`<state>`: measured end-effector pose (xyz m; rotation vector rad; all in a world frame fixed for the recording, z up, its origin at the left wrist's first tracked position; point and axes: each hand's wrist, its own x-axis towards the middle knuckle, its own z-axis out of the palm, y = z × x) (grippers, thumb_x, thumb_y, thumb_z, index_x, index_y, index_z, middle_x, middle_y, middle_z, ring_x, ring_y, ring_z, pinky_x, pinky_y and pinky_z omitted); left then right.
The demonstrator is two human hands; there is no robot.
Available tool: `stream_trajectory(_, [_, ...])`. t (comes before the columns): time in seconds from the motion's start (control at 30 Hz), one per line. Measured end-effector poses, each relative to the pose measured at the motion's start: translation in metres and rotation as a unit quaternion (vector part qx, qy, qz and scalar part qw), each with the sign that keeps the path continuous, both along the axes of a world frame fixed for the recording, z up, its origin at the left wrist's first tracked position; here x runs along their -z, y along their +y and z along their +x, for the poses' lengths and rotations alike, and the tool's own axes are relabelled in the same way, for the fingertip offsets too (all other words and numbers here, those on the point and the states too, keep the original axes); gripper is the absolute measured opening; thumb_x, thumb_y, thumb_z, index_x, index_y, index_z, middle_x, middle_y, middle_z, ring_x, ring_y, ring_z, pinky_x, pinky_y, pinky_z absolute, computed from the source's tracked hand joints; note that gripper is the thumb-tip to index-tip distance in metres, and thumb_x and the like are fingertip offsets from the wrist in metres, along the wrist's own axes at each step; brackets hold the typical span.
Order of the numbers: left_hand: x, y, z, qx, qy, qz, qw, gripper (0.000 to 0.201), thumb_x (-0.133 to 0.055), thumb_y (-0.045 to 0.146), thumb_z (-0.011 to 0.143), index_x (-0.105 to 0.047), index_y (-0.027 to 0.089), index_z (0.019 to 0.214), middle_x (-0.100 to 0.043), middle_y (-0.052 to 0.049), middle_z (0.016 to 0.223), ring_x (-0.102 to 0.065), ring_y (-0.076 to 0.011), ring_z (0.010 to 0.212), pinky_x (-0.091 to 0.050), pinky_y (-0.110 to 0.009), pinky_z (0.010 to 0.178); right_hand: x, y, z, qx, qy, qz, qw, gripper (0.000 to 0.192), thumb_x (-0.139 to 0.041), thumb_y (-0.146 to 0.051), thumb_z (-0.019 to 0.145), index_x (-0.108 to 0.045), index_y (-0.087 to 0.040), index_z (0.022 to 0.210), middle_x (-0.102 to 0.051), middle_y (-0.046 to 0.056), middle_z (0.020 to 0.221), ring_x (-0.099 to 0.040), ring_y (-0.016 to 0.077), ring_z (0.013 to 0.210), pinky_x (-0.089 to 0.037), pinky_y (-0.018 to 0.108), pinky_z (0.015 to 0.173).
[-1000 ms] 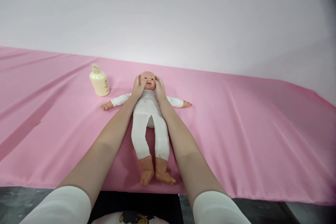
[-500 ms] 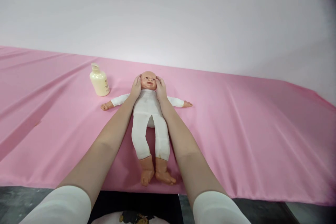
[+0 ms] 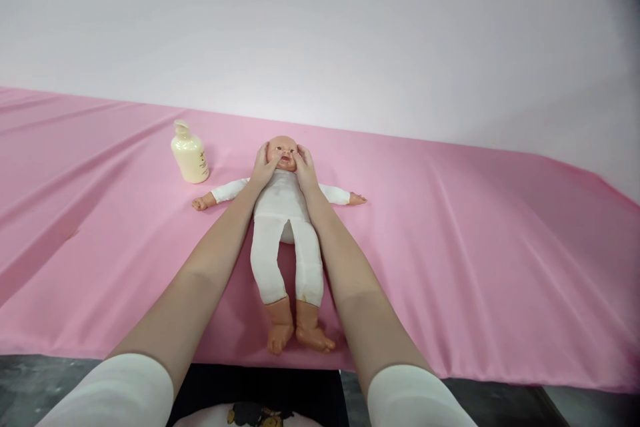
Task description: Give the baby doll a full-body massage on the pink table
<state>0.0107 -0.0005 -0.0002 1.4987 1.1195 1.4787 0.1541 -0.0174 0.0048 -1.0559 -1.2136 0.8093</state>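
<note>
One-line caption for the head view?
Left hand and right hand cup a white-suited plastic baby doll's cheeks beside a cream lotion bottle.

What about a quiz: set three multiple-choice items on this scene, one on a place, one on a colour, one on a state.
1. Where does the bottle stand?
A. by the doll's feet
B. beyond the doll's arm, on the left of the picture
C. on the doll's chest

2. What colour is the cloth?
A. pink
B. green
C. grey

3. How does the doll lie?
A. face down
B. on its side
C. on its back, arms spread

B: it stands upright past the arm.
A: pink all over.
C: its face shows between the left hand and right hand.
</note>
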Motion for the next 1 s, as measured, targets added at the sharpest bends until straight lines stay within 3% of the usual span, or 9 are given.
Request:
stream_trajectory(0.2, [0.005,0.006,-0.001,0.000,-0.062,-0.010,0.998,0.050,-0.036,0.052,0.104,-0.054,0.020,0.138,-0.051,-0.011,0.153,-0.045,-0.0203,0.147,-0.032,-0.035,0.126,0.005,0.005,0.003,0.032,-0.007,0.013,0.999,0.054,-0.044,-0.058,0.094,-0.058,-0.022,0.130,-0.058,0.009,0.146,-0.050,0.0213,0.141,-0.033,0.042,0.126])
stream_trajectory(0.4, [0.007,0.008,-0.001,-0.007,-0.072,0.002,0.997,0.049,-0.033,0.052,0.104,-0.057,0.019,0.131,-0.059,-0.013,0.143,-0.053,-0.0209,0.140,-0.037,-0.034,0.122,0.001,0.005,0.000,0.009,0.061,-0.014,0.998,0.046,-0.050,-0.038,0.090,-0.056,-0.018,0.132,-0.060,0.011,0.145,-0.057,0.0209,0.135,-0.042,0.041,0.121])
stream_trajectory(0.53, [0.003,0.005,0.000,0.013,-0.054,-0.018,0.998,0.049,-0.048,0.049,0.099,-0.051,0.020,0.138,-0.053,-0.013,0.150,-0.049,-0.0235,0.144,-0.037,-0.037,0.122,-0.003,-0.002,0.003,0.003,0.045,-0.011,0.999,0.054,-0.053,-0.050,0.091,-0.057,-0.018,0.135,-0.057,0.012,0.149,-0.050,0.0234,0.143,-0.037,0.043,0.125])
stream_trajectory(0.67, [-0.001,0.001,-0.001,0.007,0.003,-0.031,0.999,0.071,-0.069,0.043,0.087,-0.041,0.018,0.147,-0.043,-0.015,0.159,-0.041,-0.0259,0.149,-0.033,-0.037,0.124,-0.002,-0.010,0.009,-0.048,0.003,0.008,0.999,0.080,-0.065,-0.066,0.080,-0.050,-0.019,0.143,-0.048,0.013,0.157,-0.045,0.0245,0.148,-0.035,0.040,0.126])
stream_trajectory(0.8, [-0.002,-0.002,-0.001,0.016,0.010,-0.034,0.999,0.067,-0.062,0.046,0.092,-0.039,0.020,0.148,-0.041,-0.015,0.161,-0.040,-0.0252,0.150,-0.032,-0.038,0.125,0.000,-0.011,0.015,-0.059,-0.020,0.001,0.998,0.085,-0.064,-0.073,0.078,-0.047,-0.025,0.146,-0.043,0.009,0.162,-0.041,0.0220,0.150,-0.033,0.040,0.127])
stream_trajectory(1.0, [-0.004,-0.001,0.000,0.023,-0.008,-0.027,0.999,0.060,-0.059,0.050,0.094,-0.045,0.020,0.143,-0.047,-0.014,0.155,-0.042,-0.0254,0.148,-0.031,-0.038,0.125,0.001,-0.005,0.016,-0.036,-0.033,0.013,0.999,0.081,-0.049,-0.078,0.084,-0.054,-0.020,0.141,-0.051,0.011,0.156,-0.047,0.0214,0.146,-0.034,0.039,0.126])
